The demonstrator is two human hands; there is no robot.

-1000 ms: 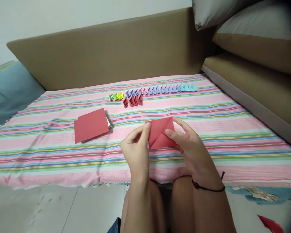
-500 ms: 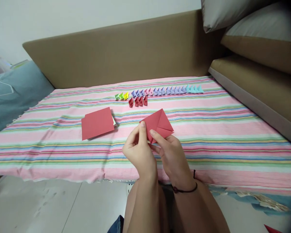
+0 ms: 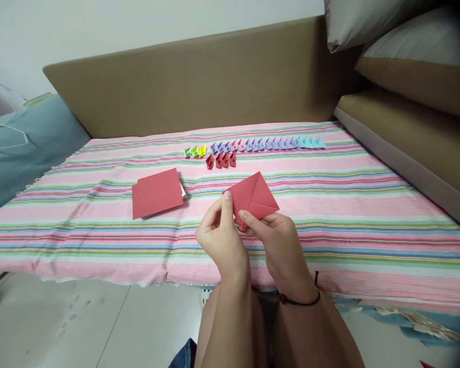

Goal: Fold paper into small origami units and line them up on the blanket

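Between my two hands is a sheet of red origami paper point(image 3: 257, 197), its flaps folded in along creases that meet near the middle. My left hand point(image 3: 224, 232) pinches its left corner with the thumb on top. At the lower edge my right hand point(image 3: 278, 237) grips it, thumb pressed on the near corner and fingers underneath. A stack of red paper sheets point(image 3: 157, 193) lies to the left on the striped cloth, with paler sheets showing at its right edge. Beyond my hands stand several small red folded paper boats point(image 3: 225, 160).
Behind the red boats runs a long row of purple, pink and blue folded boats point(image 3: 270, 144), with green and yellow ones point(image 3: 195, 151) at its left. The striped cloth point(image 3: 352, 204) covers the seat before a brown backrest point(image 3: 199, 82). Cushions point(image 3: 414, 76) pile up at right.
The view has shifted slightly, so everything sits a little further right. My right hand has turned slightly, and the flap along the paper's right edge lies flatter. Both hands keep their hold.
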